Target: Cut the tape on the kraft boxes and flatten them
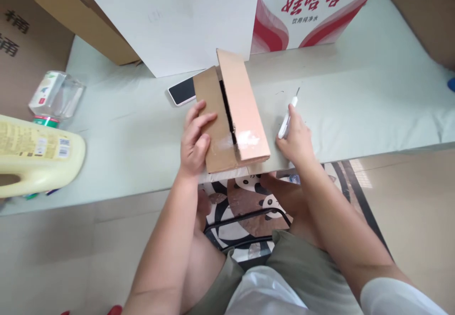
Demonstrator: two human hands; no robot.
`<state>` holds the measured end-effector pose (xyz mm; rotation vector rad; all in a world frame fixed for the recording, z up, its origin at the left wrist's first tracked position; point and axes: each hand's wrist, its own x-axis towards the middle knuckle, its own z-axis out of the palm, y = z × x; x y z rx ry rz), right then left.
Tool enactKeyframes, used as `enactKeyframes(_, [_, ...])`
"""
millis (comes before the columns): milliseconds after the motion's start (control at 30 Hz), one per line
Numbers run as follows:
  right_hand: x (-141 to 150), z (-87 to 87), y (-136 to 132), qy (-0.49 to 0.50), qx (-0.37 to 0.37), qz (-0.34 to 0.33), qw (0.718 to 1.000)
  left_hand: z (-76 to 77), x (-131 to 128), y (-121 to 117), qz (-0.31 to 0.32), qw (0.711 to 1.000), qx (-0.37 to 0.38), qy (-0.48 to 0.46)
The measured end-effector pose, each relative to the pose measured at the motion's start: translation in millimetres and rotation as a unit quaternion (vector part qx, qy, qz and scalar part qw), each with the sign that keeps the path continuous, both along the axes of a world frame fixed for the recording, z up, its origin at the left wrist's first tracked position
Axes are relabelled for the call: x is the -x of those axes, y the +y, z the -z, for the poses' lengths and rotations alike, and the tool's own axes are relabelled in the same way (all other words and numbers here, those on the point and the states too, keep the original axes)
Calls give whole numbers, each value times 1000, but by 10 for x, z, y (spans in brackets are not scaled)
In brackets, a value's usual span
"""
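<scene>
A small brown cardboard box (213, 137) sits near the table's front edge, its top flaps partly raised with a dark gap between them. Shiny clear tape clings to the near end of the flaps. My left hand (195, 142) grips the box's left side, fingers bent over the left flap. To the right of the box, my right hand (296, 137) is closed around a white utility knife (287, 121), its thin grey blade out and pointing away from me. The blade is apart from the box. A phone (182, 90) lies partly hidden behind the box.
A large white carton (199, 16) with red print stands at the back. On the left are a clear plastic bottle (67, 97) lying down, a pale yellow jug (42, 156) and a brown carton (71, 16). Another carton (423, 16) stands far right. My knees are below the table edge.
</scene>
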<state>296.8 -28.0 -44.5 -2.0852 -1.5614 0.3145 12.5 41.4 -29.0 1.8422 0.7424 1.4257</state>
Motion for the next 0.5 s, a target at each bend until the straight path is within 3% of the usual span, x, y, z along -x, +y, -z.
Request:
enactKeyframes(133, [68, -47, -13, 13, 85, 0, 996, -35, 95, 37, -14, 987, 106, -121])
enactKeyframes(267, [124, -73, -89, 0, 99, -49, 994, -103, 134, -6, -30, 949, 237, -205])
enactKeyframes(400, [178, -65, -117, 27, 68, -158, 985, -160, 109, -44, -34, 947, 238, -214])
enactKeyframes(500, [196, -76, -102, 104, -2, -215, 971, -186, 87, -39, -73, 942, 230, -232])
